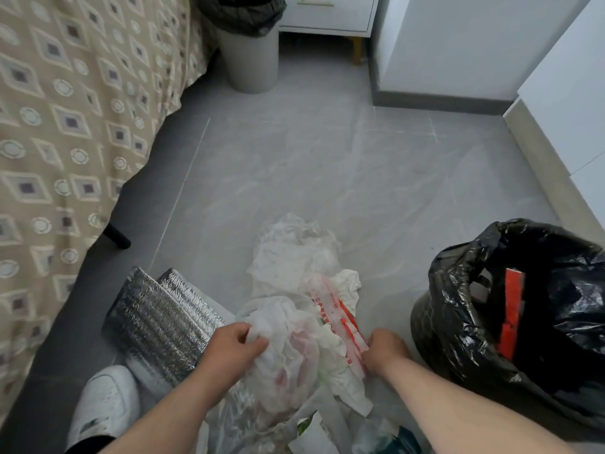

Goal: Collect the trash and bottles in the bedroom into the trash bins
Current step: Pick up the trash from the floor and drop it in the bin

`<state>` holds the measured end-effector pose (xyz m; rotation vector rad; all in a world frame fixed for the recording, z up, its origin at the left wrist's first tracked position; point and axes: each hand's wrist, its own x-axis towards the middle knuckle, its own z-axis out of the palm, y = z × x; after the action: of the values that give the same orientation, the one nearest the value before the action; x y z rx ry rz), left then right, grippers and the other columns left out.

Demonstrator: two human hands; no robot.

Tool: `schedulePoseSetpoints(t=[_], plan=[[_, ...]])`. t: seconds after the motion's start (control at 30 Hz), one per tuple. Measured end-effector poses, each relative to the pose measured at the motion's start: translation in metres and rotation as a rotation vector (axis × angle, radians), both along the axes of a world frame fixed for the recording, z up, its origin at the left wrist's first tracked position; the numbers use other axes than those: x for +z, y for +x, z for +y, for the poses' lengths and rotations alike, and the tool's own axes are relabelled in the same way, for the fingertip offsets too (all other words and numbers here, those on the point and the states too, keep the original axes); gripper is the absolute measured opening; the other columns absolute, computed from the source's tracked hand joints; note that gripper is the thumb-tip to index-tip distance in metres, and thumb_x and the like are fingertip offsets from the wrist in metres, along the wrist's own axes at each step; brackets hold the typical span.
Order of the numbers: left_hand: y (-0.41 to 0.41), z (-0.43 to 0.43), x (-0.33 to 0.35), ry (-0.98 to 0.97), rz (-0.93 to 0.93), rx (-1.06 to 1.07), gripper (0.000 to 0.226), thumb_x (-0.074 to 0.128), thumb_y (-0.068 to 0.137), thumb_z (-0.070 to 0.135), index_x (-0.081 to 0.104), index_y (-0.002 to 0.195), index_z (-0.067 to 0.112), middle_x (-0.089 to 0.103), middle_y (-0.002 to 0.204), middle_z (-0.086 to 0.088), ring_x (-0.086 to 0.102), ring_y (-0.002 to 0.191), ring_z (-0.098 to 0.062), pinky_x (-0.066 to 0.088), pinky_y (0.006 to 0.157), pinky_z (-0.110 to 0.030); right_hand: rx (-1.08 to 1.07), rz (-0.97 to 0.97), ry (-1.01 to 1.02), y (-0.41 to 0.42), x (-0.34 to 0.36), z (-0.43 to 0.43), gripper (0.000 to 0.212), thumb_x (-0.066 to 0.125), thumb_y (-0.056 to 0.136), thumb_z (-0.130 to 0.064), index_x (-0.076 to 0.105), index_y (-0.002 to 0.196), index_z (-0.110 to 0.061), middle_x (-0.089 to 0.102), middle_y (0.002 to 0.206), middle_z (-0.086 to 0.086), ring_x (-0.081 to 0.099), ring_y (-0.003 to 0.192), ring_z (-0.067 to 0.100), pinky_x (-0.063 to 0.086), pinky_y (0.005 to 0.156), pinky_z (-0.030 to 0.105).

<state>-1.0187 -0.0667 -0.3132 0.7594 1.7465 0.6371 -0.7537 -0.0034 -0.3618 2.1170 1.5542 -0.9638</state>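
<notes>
**Bunching the trash (294,267) heap on the floor (327,158), next to the bin (458,290)**

The trash lies in a loose heap on the floor, just left of the black-lined bin, whose mouth is open with some red and white waste already inside. The left hand (239,345) has its fingers curled into crumpled white paper and thin plastic, and the right hand (383,350) pinches the near end of a red-printed wrapper (340,319). To do this well, draw both handfuls together into one wad and trap the loose sheets between them. Carry it low over the bin's mouth before letting go, since such light stuff may drift. The far tissues are not held and probably need a second grab. A foil bag (157,319) lies on the left, a shoe (104,404) beside it.
</notes>
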Motion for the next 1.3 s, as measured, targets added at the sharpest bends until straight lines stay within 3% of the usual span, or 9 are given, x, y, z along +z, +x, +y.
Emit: schedulePoseSetpoints(t=[0.23, 0.4, 0.57, 0.7, 0.83, 0.93, 1.07, 1.2, 1.3], plan=[[0.003, 0.002, 0.014, 0.008, -0.169, 0.122, 0.012, 0.067, 0.084, 0.004, 0.067, 0.072, 0.006, 0.067, 0.065, -0.009, 0.061, 0.056, -0.017, 0.044, 0.05, -0.025, -0.239, 0.1, 0.044, -0.011, -0.006, -0.008, 0.038, 0.061, 0.084, -0.027, 0.049, 0.114, -0.008, 0.06, 0.121, 0.014, 0.059, 0.113, 0.032, 0.048, 0.09, 0.033], [0.005, 0.009, 0.024, 0.0, -0.249, 0.133, 0.014, 0.066, 0.084, 0.004, 0.069, 0.072, 0.01, 0.07, 0.067, -0.008, 0.063, 0.056, -0.017, 0.047, 0.053, -0.025, -0.255, 0.143, -0.017, -0.012, -0.009, -0.011, 0.012, 0.055, 0.086, -0.016, 0.063, 0.092, -0.01, 0.067, 0.111, 0.013, 0.063, 0.105, 0.03, 0.046, 0.077, 0.025], [-0.001, 0.027, 0.051, 0.018, -0.317, 0.099, 0.002, 0.068, 0.082, 0.004, 0.068, 0.08, 0.004, 0.067, 0.071, -0.014, 0.06, 0.057, -0.02, 0.045, 0.055, -0.025, -0.204, 0.216, -0.113, -0.007, 0.016, 0.005, 0.013, 0.053, 0.079, -0.012, 0.065, 0.085, -0.012, 0.068, 0.091, 0.009, 0.067, 0.095, 0.029, 0.047, 0.07, 0.024], [-0.001, 0.036, 0.092, 0.038, -0.358, 0.062, 0.016, 0.076, 0.067, 0.011, 0.068, 0.079, 0.003, 0.068, 0.074, -0.016, 0.062, 0.057, -0.022, 0.046, 0.054, -0.025, -0.137, 0.29, -0.116, -0.002, 0.083, 0.023, 0.009, 0.056, 0.074, -0.005, 0.063, 0.076, -0.01, 0.06, 0.068, 0.008, 0.062, 0.067, 0.025, 0.052, 0.059, 0.028], [0.004, 0.038, 0.14, 0.121, -0.378, 0.064, 0.015, 0.074, 0.074, 0.008, 0.067, 0.086, 0.002, 0.069, 0.075, -0.016, 0.063, 0.06, -0.024, 0.048, 0.059, -0.029, -0.048, 0.337, -0.061, 0.009, 0.177, 0.029, 0.011, 0.055, 0.08, -0.002, 0.064, 0.086, -0.003, 0.054, 0.067, 0.007, 0.054, 0.058, 0.016, 0.043, 0.045, 0.015], [0.012, 0.036, 0.181, 0.22, -0.381, 0.068, 0.005, 0.063, 0.085, 0.005, 0.067, 0.086, 0.002, 0.071, 0.069, -0.011, 0.064, 0.057, -0.022, 0.048, 0.058, -0.029, 0.003, 0.321, 0.05, 0.025, 0.243, 0.016, 0.007, 0.059, 0.076, -0.006, 0.063, 0.082, -0.007, 0.05, 0.072, 0.007, 0.047, 0.066, 0.018, 0.037, 0.055, 0.022], [0.037, 0.028, 0.237, 0.354, -0.4, 0.013, 0.009, 0.059, 0.088, 0.006, 0.066, 0.086, 0.0, 0.071, 0.068, -0.011, 0.066, 0.054, -0.019, 0.051, 0.047, -0.024, -0.054, 0.382, 0.232, 0.06, 0.322, -0.012, 0.011, 0.063, 0.075, -0.008, 0.058, 0.068, -0.015, 0.049, 0.066, 0.003, 0.044, 0.059, 0.015, 0.032, 0.05, 0.023], [0.085, 0.026, 0.279, 0.442, -0.418, -0.098, 0.013, 0.059, 0.089, 0.008, 0.068, 0.088, -0.001, 0.072, 0.078, -0.015, 0.068, 0.065, -0.024, 0.055, 0.056, -0.03, -0.194, 0.511, 0.406, 0.113, 0.371, -0.032, 0.009, 0.065, 0.074, -0.01, 0.066, 0.082, -0.013, 0.07, 0.083, 0.011, 0.067, 0.078, 0.027, 0.057, 0.07, 0.037], [0.133, 0.03, 0.295, 0.467, -0.415, -0.165, 0.013, 0.06, 0.089, 0.008, 0.068, 0.088, -0.002, 0.072, 0.079, -0.015, 0.068, 0.069, -0.026, 0.056, 0.057, -0.031, -0.3, 0.602, 0.506, 0.153, 0.386, -0.045, 0.01, 0.064, 0.082, -0.009, 0.066, 0.091, -0.012, 0.07, 0.088, 0.009, 0.066, 0.075, 0.022, 0.053, 0.062, 0.033]])
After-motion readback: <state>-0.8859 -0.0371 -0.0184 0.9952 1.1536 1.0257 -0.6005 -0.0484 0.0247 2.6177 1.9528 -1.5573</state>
